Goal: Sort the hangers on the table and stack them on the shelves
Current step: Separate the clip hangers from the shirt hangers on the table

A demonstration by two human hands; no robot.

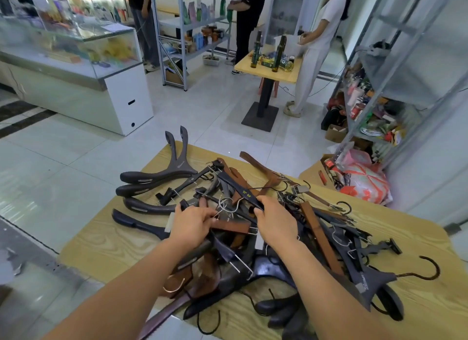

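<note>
Sorting looks barely begun: the hangers (316, 228) lie tangled in one heap on the near counter (106, 248), none visible on the shelves (395, 68) far right. The left hand (192, 224) grips a brown hanger (234, 226); the right hand (276, 222) grips a black hanger (240, 190).

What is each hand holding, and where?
The right hand grips the black hanger with yellow lettering at its near end. The left hand seems to pinch a brown hanger near its wire hook.
</note>
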